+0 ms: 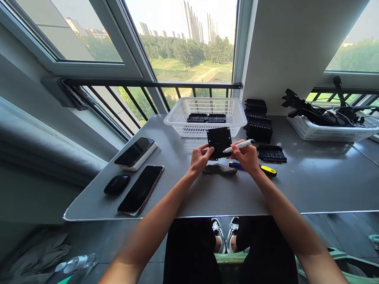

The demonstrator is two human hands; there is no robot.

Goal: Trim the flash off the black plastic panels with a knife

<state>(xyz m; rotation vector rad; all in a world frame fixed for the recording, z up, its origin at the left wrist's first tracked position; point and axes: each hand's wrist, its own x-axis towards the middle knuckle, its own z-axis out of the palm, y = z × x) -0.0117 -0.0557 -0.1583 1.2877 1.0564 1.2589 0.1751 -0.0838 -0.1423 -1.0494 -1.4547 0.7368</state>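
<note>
My left hand (201, 157) grips the lower left edge of a black square plastic tray (219, 142), held upright above the grey table (207, 193). My right hand (247, 157) is closed round a white marker pen (239, 146), whose tip touches the tray's right side. A dark grey cloth (219, 169) lies on the table just below both hands. A blue and yellow tool (266, 169) lies under my right hand.
A white basket (207, 108) with black trays stands behind the hands. Stacked black trays (258, 126) sit to its right, one flat tray (271, 154) nearer. Two phones (141, 188) and a black mouse (116, 184) lie left. A second basket (325, 132) with cables sits far right.
</note>
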